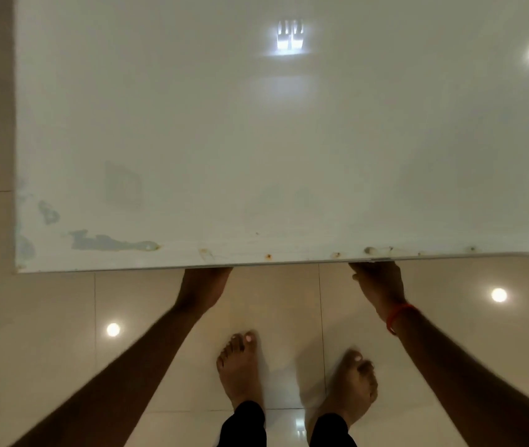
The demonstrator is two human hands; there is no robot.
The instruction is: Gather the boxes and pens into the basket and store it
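Note:
No basket, box or pen shows in the head view. A glossy white table top (pixel 256 140) fills the upper part of the frame. My left hand (pixel 203 287) and my right hand (pixel 379 285) both reach under the table's front edge. Their fingers are hidden beneath the top, so what they touch or hold cannot be seen. A red thread (pixel 398 317) circles my right wrist.
The table's front edge (pixel 256 264) has chipped, rust-spotted paint, and its left edge runs down the frame's left side. My bare feet (pixel 240 372) stand on shiny beige floor tiles (pixel 63 317) that reflect ceiling lights.

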